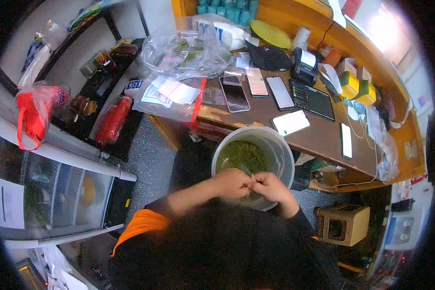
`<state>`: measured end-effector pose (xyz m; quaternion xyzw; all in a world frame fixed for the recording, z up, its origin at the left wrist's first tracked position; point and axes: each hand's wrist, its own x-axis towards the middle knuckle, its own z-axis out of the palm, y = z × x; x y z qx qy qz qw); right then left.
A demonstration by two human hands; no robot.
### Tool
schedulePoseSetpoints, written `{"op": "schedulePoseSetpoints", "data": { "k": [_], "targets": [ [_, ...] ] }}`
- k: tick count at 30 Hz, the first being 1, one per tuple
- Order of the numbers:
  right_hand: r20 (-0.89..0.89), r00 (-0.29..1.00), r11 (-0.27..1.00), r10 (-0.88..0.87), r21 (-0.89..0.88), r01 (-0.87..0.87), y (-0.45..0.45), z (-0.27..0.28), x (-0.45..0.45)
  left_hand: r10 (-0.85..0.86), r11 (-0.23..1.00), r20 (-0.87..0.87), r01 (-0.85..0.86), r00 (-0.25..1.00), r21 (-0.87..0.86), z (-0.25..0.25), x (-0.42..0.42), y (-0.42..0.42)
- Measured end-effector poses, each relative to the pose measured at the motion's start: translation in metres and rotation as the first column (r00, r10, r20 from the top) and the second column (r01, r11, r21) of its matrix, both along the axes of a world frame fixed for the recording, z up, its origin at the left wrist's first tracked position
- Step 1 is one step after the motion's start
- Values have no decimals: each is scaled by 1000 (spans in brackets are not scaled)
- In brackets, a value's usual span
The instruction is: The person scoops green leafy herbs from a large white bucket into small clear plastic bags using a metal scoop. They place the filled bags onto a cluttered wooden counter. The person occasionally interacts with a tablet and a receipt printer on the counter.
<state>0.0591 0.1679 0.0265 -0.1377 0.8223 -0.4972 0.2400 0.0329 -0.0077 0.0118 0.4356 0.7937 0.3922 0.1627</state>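
A large pale plastic tub (290,159) stands before me at the counter's edge, with chopped green dried herb (244,155) inside. Over its near half, my left hand (233,182) and my right hand (268,185) meet, fingertips almost touching. Between them they pinch a small clear plastic bag (247,172), whose lower part is hidden by my hands. A clear film also lies against the tub's right inner wall.
The brown counter (326,141) holds several phones, a card terminal (304,67), a black cap (269,57) and a large clear bag of small packets (185,54). Left are shelves and a glass-door fridge (69,192); a tan box (348,224) is at right.
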Motion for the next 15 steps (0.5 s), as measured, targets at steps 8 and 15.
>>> {"op": "schedulePoseSetpoints", "data": {
  "k": [8, 15],
  "targets": [
    [-215, 965, 984, -148, 65, 166, -4, -5, 3, 202, 965, -114, -177, 973, 196, -15, 5, 9],
    [-680, 722, 909, -131, 208, 361, -12, 7, 1, 324, 911, -302, -382, 897, -156, 16, -6, -3]
  ]
}}
